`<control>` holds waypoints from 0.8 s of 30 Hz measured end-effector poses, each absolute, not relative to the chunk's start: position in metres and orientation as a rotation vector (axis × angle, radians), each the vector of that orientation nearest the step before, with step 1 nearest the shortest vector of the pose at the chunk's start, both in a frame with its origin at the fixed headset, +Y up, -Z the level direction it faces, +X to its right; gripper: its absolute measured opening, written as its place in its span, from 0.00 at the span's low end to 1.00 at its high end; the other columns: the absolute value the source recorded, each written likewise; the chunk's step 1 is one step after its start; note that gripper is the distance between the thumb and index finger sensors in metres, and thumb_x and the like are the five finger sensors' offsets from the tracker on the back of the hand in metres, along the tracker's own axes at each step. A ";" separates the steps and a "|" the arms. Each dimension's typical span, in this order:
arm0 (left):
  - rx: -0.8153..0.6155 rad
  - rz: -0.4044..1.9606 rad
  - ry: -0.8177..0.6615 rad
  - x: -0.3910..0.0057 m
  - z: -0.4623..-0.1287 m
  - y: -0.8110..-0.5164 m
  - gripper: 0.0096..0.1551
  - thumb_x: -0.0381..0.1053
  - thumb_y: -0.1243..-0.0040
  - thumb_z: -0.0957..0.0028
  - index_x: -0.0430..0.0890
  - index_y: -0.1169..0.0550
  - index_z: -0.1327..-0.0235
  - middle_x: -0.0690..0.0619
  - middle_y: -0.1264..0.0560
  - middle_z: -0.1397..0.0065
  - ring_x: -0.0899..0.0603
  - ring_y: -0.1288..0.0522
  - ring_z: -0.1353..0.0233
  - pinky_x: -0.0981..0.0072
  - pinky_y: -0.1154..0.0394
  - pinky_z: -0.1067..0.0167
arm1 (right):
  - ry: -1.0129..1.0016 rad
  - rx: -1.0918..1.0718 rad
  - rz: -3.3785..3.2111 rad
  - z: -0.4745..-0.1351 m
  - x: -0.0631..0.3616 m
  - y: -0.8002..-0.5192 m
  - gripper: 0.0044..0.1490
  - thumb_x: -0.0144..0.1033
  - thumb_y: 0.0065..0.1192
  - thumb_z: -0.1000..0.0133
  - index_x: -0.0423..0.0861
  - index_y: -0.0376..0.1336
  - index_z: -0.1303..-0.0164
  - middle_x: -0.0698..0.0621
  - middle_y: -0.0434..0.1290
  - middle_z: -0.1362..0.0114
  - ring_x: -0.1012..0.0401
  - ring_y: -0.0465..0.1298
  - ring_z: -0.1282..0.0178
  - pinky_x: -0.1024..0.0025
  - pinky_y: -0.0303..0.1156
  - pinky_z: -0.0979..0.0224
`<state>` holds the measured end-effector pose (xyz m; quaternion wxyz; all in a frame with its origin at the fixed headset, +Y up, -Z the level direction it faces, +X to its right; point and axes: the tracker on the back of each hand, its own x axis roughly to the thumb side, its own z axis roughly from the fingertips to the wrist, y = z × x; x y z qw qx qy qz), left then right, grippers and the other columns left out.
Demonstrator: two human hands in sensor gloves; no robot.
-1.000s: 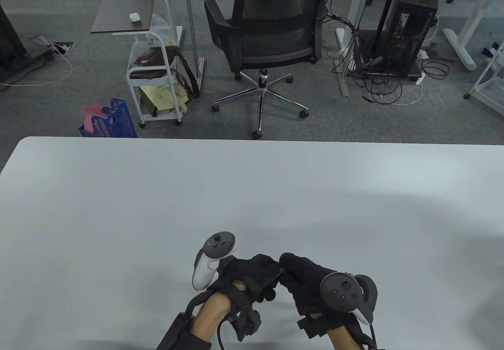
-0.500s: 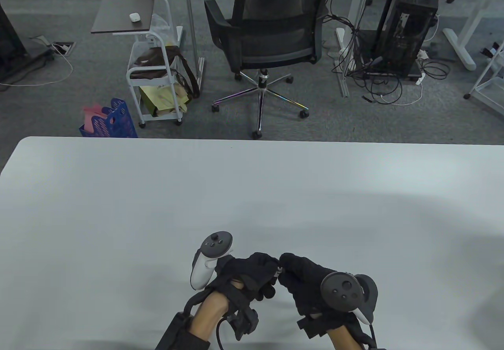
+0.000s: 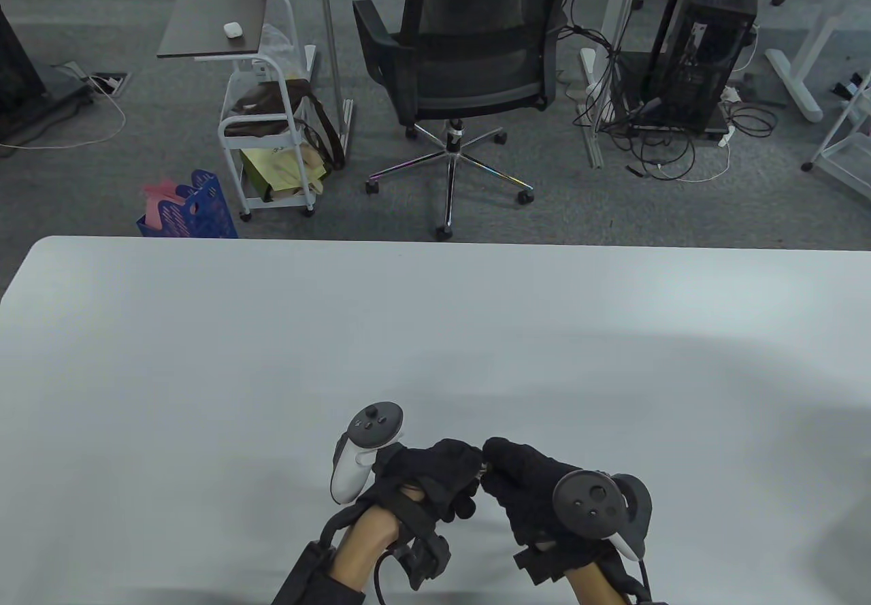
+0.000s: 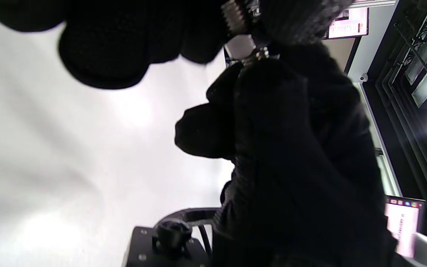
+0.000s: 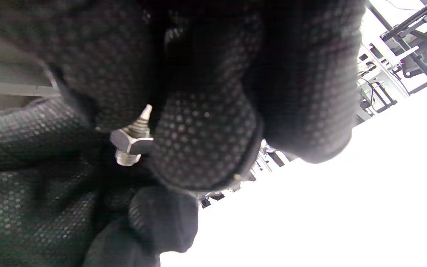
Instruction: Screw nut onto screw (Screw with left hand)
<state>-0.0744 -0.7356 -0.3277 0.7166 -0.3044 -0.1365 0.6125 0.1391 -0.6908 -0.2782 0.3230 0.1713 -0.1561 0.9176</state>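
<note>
L hand [image 3: 435,479] pinches nut [image 5: 131,141], R hand [image 3: 537,489] clamps screw [image 5: 139,122]; barely moved since 1s ago, threading slow.

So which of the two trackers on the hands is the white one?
The left hand carries it: its tracker has a white handle under a dark grey top. The right hand tracker is dark grey.
</note>
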 end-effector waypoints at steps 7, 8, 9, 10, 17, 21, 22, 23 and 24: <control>-0.703 1.369 -0.338 -0.074 -0.328 -0.735 0.32 0.53 0.46 0.51 0.35 0.29 0.39 0.32 0.28 0.41 0.32 0.22 0.52 0.40 0.29 0.53 | -0.409 0.449 2.400 -0.278 0.139 -0.691 0.30 0.43 0.78 0.61 0.47 0.74 0.49 0.51 0.86 0.53 0.66 0.92 0.70 0.64 0.91 0.58; -0.702 1.378 -0.331 -0.074 -0.327 -0.736 0.35 0.55 0.47 0.51 0.36 0.30 0.36 0.32 0.28 0.40 0.32 0.22 0.51 0.39 0.29 0.52 | -0.409 0.449 2.400 -0.278 0.139 -0.691 0.30 0.43 0.78 0.61 0.47 0.74 0.49 0.51 0.86 0.53 0.66 0.92 0.70 0.64 0.91 0.58; -0.686 1.382 -0.306 -0.075 -0.327 -0.737 0.38 0.57 0.47 0.52 0.35 0.31 0.35 0.31 0.28 0.40 0.31 0.22 0.51 0.39 0.29 0.52 | -0.412 0.446 2.401 -0.278 0.140 -0.691 0.30 0.43 0.78 0.61 0.47 0.74 0.49 0.51 0.86 0.53 0.66 0.92 0.70 0.64 0.91 0.58; -0.675 1.363 -0.293 -0.075 -0.327 -0.737 0.38 0.58 0.47 0.52 0.34 0.30 0.35 0.30 0.28 0.40 0.30 0.22 0.51 0.38 0.29 0.53 | -0.414 0.445 2.401 -0.278 0.140 -0.691 0.30 0.43 0.78 0.61 0.47 0.74 0.49 0.51 0.86 0.53 0.66 0.92 0.70 0.64 0.91 0.58; -0.707 1.358 -0.336 -0.074 -0.328 -0.733 0.31 0.53 0.45 0.52 0.34 0.27 0.42 0.32 0.27 0.42 0.31 0.22 0.54 0.39 0.29 0.54 | -0.416 0.448 2.400 -0.278 0.139 -0.691 0.30 0.43 0.78 0.61 0.47 0.74 0.49 0.51 0.86 0.53 0.66 0.92 0.70 0.64 0.91 0.58; -0.733 1.379 -0.341 -0.075 -0.327 -0.737 0.34 0.54 0.47 0.51 0.36 0.31 0.36 0.32 0.29 0.39 0.32 0.23 0.50 0.40 0.30 0.52 | -0.417 0.446 2.395 -0.278 0.140 -0.691 0.30 0.43 0.78 0.61 0.47 0.74 0.49 0.51 0.86 0.53 0.66 0.92 0.70 0.64 0.91 0.58; -0.722 1.383 -0.326 -0.075 -0.327 -0.737 0.38 0.57 0.47 0.51 0.36 0.32 0.34 0.32 0.29 0.39 0.31 0.23 0.50 0.39 0.30 0.51 | -0.417 0.446 2.395 -0.278 0.140 -0.690 0.30 0.43 0.78 0.61 0.47 0.74 0.49 0.51 0.86 0.53 0.66 0.92 0.70 0.64 0.91 0.58; -0.701 1.373 -0.314 -0.074 -0.327 -0.737 0.38 0.57 0.46 0.52 0.35 0.31 0.34 0.31 0.28 0.40 0.31 0.22 0.51 0.39 0.29 0.52 | -0.417 0.444 2.393 -0.278 0.140 -0.691 0.30 0.43 0.78 0.61 0.47 0.74 0.49 0.51 0.86 0.53 0.66 0.92 0.70 0.64 0.91 0.58; -0.689 1.359 -0.315 -0.074 -0.327 -0.736 0.36 0.56 0.46 0.52 0.34 0.27 0.37 0.31 0.26 0.42 0.30 0.21 0.53 0.39 0.29 0.54 | -0.415 0.443 2.392 -0.278 0.140 -0.690 0.30 0.43 0.78 0.61 0.47 0.74 0.49 0.51 0.86 0.53 0.66 0.92 0.70 0.64 0.91 0.58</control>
